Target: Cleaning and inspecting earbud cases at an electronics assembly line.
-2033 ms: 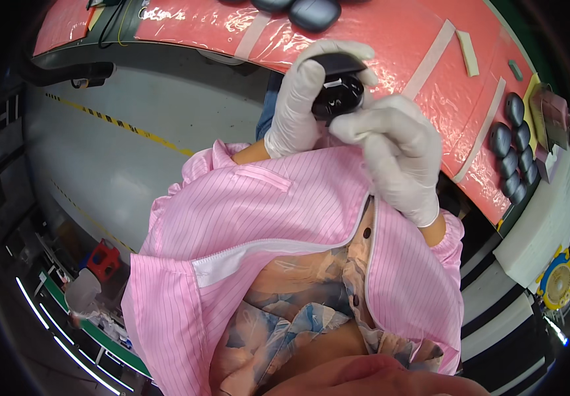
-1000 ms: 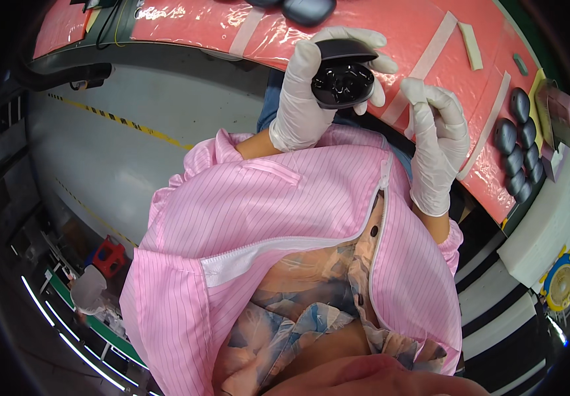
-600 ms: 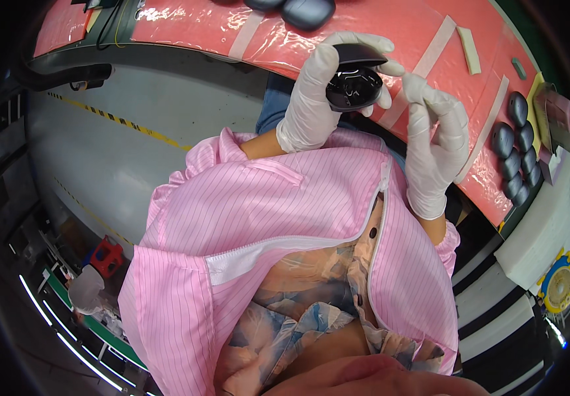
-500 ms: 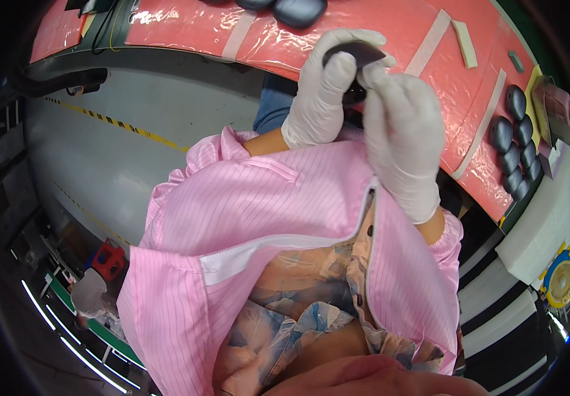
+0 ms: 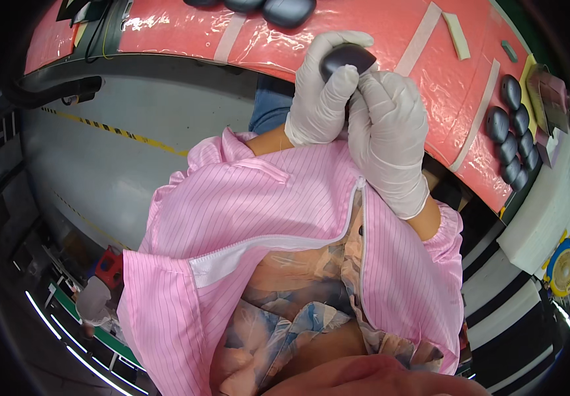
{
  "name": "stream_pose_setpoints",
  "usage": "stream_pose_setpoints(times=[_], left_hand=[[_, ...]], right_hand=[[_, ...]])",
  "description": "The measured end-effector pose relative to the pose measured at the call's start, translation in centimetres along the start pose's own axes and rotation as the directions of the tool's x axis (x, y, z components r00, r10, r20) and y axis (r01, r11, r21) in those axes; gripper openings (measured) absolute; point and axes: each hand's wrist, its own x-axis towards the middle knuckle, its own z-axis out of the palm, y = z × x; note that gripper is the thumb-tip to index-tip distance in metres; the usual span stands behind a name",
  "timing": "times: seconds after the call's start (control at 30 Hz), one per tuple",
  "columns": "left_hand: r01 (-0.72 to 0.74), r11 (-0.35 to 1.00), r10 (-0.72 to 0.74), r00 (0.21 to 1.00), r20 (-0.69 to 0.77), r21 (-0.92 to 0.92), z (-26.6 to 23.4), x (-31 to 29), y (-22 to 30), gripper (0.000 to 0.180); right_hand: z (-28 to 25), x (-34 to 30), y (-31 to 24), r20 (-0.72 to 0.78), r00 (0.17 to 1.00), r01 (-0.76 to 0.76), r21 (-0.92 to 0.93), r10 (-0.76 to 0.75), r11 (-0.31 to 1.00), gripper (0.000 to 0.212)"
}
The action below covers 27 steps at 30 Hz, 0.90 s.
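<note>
Currently, we are holding a smooth dark case [image 5: 349,58] up by the near edge of the red tabletop [image 5: 381,20], and the likeliest trouble, we are judging, is a slip. Its rounded surface is probably offering gloved fingers little to bite on, so an uneven push from one side could be twisting it loose and sending it toward the floor [image 5: 159,99]. Hard rubbing along its edge could also be scuffing the finish.

The case is lying inside the curl of our left hand [image 5: 321,86], whose fingers are clasping its far side while the thumb is crossing its near face. Our right hand [image 5: 387,122] is sitting right beside it, fingers bent and bunched, tips at the case's lower right edge; we are not managing to tell whether they are pinching anything, as the hand is hiding the contact.

Farther out, a pale strip [image 5: 455,36] is lying on the tabletop, similar dark shells [image 5: 289,11] are resting at the top of the view, and a cluster of shells [image 5: 497,124] is sitting off to the right.
</note>
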Motion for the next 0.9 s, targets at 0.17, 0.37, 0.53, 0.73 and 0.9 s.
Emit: stream_pose_setpoints(times=[0.17,0.37,0.53,0.73,0.9], left_hand=[[0.098,0.980,-0.101,0.995,-0.008,-0.175,-0.4,0.3,0.4,0.078],[0.105,0.985,-0.102,0.994,0.032,-0.138,-0.1,0.0,0.3,0.081],[0.142,0.952,-0.145,0.989,0.009,-0.272,-0.1,0.3,0.9,0.085],[0.201,0.922,-0.167,0.978,0.127,-0.332,-0.8,0.2,2.1,0.092],[0.222,0.921,-0.153,0.962,0.227,-0.319,-0.5,0.4,2.5,0.098]], right_hand=[[0.1,-0.3,0.8,0.019,0.998,0.039,0.550,-0.059,0.835,0.029],[0.0,-0.4,0.3,-0.140,0.984,0.125,0.106,-0.110,0.986,0.031],[-0.2,-0.9,-0.7,0.014,0.999,-0.050,0.471,0.049,0.881,0.021],[-3.5,-1.9,1.0,0.553,0.777,-0.578,0.816,0.300,-0.008,0.024],[-3.9,-2.3,4.3,0.350,0.828,-0.451,0.880,0.439,0.150,0.037]])
